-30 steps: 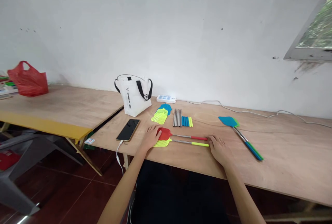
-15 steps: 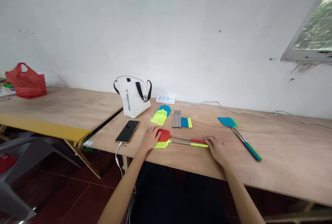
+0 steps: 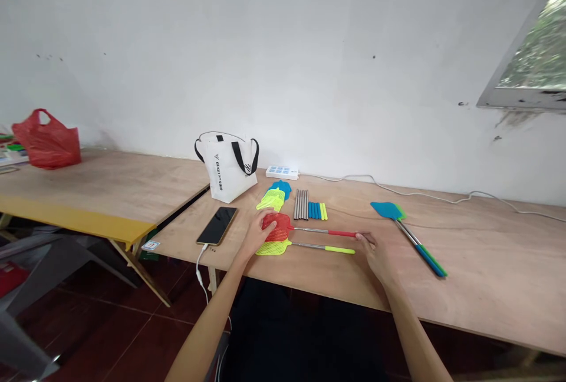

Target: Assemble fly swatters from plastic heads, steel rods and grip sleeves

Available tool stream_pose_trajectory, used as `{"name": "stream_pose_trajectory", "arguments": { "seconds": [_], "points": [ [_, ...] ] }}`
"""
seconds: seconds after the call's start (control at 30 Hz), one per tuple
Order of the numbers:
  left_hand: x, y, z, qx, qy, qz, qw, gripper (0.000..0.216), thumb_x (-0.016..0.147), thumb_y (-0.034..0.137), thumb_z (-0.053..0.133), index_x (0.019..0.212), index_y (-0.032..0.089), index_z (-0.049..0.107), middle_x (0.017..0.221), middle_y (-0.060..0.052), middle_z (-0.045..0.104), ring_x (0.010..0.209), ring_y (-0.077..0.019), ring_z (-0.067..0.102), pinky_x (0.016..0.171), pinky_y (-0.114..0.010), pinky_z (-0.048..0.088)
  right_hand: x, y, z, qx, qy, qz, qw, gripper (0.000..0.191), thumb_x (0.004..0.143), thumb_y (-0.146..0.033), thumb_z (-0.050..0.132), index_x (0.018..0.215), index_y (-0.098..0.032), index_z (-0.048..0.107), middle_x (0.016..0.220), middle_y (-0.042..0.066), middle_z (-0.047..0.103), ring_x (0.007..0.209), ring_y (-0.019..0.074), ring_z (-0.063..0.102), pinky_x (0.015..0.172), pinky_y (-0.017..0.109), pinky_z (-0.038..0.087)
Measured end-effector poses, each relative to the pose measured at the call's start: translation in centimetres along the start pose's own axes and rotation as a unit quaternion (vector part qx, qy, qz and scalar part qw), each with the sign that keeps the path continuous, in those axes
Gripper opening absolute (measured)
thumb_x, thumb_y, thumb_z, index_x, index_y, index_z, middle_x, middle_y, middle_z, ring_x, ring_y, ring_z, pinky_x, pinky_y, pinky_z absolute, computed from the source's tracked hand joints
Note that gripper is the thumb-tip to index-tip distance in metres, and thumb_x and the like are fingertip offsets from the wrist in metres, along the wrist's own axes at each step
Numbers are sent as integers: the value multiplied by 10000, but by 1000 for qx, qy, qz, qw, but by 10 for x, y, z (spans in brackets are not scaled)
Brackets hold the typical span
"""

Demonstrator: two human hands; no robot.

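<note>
A red fly swatter [image 3: 283,229] with a metal shaft and red grip is raised a little off the wooden table [image 3: 486,276]. My left hand [image 3: 259,234] holds its mesh head and my right hand [image 3: 375,252] pinches the end of its red grip. Just below it a yellow fly swatter [image 3: 305,246] lies flat on the table, close to both hands.
Behind are loose swatter heads [image 3: 274,196], a row of metal rods and coloured grips [image 3: 309,208], a white tote bag [image 3: 230,167], a phone on a cable [image 3: 217,224], a power strip [image 3: 282,172]. Blue and green swatters [image 3: 411,234] lie to the right. A red bag [image 3: 46,140] sits far left.
Both hands have taken hold of the red swatter and lifted it slightly off the table, away from the yellow one, which stays in place.
</note>
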State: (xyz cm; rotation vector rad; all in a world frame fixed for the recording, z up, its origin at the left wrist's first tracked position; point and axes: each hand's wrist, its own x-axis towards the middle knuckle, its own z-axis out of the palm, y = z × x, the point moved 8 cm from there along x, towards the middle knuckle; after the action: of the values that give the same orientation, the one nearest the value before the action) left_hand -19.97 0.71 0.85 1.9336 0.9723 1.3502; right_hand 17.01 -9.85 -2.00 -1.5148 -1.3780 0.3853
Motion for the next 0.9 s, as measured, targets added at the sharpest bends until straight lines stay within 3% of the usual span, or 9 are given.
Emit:
{"name": "stream_pose_trajectory", "arguments": {
  "seconds": [0.13, 0.27, 0.53, 0.73, 0.9],
  "points": [
    [4, 25, -6, -38, 16, 5, 999, 321, 926, 427, 624, 1157, 204, 621, 1468, -118, 550, 1376, -250, 518, 1159, -415, 438, 0, -7, -13, 50, 35, 29, 998, 556, 842, -764, 564, 919, -222, 663, 978, 109, 770, 1021, 302, 699, 881, 425, 535],
    [4, 51, -11, -20, 25, 19, 999, 300, 940, 420, 617, 1164, 220, 623, 1487, -97, 535, 1379, -257, 510, 1160, -435, 435, -3, -18, -14, 103, 27, 39, 994, 509, 835, -722, 628, 924, -222, 662, 942, 96, 774, 981, 287, 708, 912, 431, 530],
    [-3, 92, -9, 230, 18, 107, 967, 225, 918, 363, 681, 1126, 280, 702, 1419, -49, 568, 1396, -299, 433, 1188, -513, 373, -7, -36, -4, 204, -14, 54, 977, 489, 778, -669, 739, 976, -223, 716, 903, 77, 781, 907, 278, 741, 863, 414, 571],
    [-8, 116, -6, 308, -5, 146, 940, 348, 864, 442, 761, 1178, 299, 716, 1569, -31, 423, 1497, -345, 284, 1209, -548, 344, -11, -49, -3, 247, -42, 62, 966, 456, 774, -611, 780, 1004, -221, 729, 913, 79, 785, 875, 263, 744, 859, 400, 558],
    [-12, 122, 3, 332, -66, 161, 927, 242, 972, 362, 614, 1174, 361, 747, 1446, 9, 586, 1443, -318, 396, 1210, -603, 314, -13, -58, -4, 253, -63, 60, 964, 465, 748, -637, 790, 938, -217, 731, 905, 89, 785, 862, 271, 748, 856, 411, 561]
  ]
}}
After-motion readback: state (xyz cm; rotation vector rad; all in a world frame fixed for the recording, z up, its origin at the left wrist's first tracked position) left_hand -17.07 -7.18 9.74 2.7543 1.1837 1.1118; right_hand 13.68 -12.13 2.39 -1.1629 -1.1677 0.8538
